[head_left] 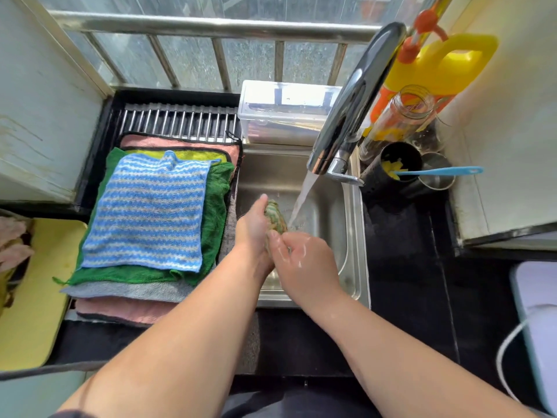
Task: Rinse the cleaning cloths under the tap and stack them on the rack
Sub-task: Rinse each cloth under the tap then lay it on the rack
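A bunched green striped cloth (275,218) is squeezed between my left hand (251,233) and my right hand (304,260) over the steel sink (352,236). Both hands grip it, wet, just left of the water stream (303,197) running from the chrome tap (346,116). On the metal rack (177,119) to the left lies a flat stack of cloths: a blue-and-grey striped cloth (147,212) on top, a green cloth (215,212) under it, then yellow, grey and pink ones.
A clear plastic box (283,113) sits behind the sink. At the right stand a yellow detergent jug (440,67), a glass bottle (401,116) and a black cup (398,167) with a blue-handled tool. A yellow board (39,297) with more cloths lies at the left.
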